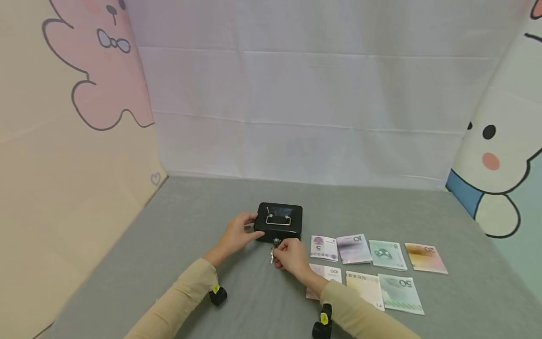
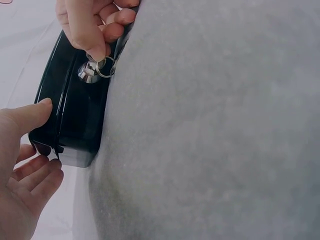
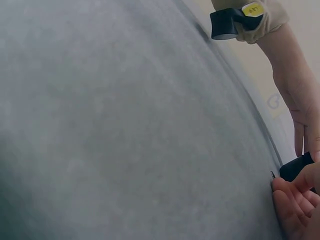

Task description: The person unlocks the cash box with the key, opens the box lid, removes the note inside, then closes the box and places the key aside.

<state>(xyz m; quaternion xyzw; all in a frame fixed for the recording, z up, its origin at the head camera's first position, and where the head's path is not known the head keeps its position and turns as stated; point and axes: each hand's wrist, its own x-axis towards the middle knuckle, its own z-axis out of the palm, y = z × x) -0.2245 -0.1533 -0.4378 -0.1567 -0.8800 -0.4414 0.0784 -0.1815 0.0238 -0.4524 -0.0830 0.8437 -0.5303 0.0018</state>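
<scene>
A small black cash box (image 1: 295, 219) with a folded wire handle on its lid sits on the grey table. My left hand (image 1: 237, 235) grips its left end, thumb along the front edge and fingers around the side. On the front is a round silver lock (image 2: 89, 74). At this lock my right hand (image 1: 294, 258) pinches a key between thumb and forefinger; the key's head is mostly hidden by the fingertips. A key ring (image 2: 104, 76) hangs there, with a second small key (image 1: 272, 257) dangling below it. The lid is down.
To the right lie two rows of banknotes, among them a purple 5 note (image 1: 323, 248), a green 50 note (image 1: 401, 294) and a brown 20 note (image 1: 426, 258). My right forearm partly covers the pink 100 note (image 1: 328, 272). A white cloth wall (image 1: 296, 117) stands behind the table.
</scene>
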